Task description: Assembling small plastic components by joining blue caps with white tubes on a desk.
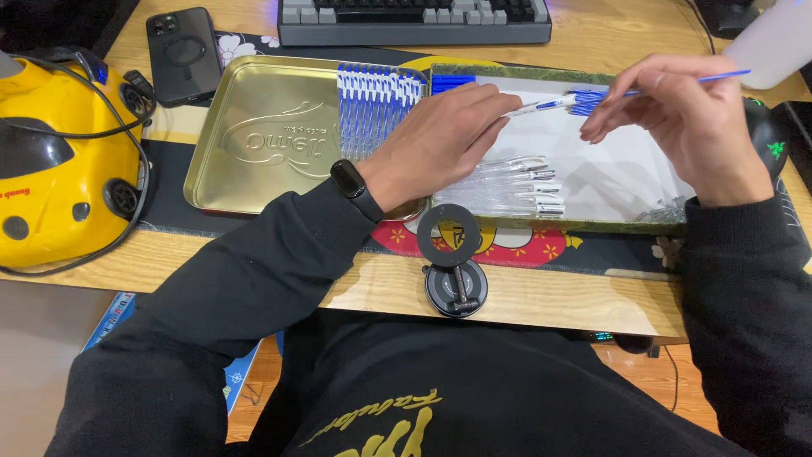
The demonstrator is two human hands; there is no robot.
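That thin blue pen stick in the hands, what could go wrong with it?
1. The blue refill is pinched only at one end by the right hand, so it might bend or slip.
2. The left hand holds the pen barrel above the green box; a miss could smear ink on its white lining.
3. The left sleeve may nudge the gold tin.
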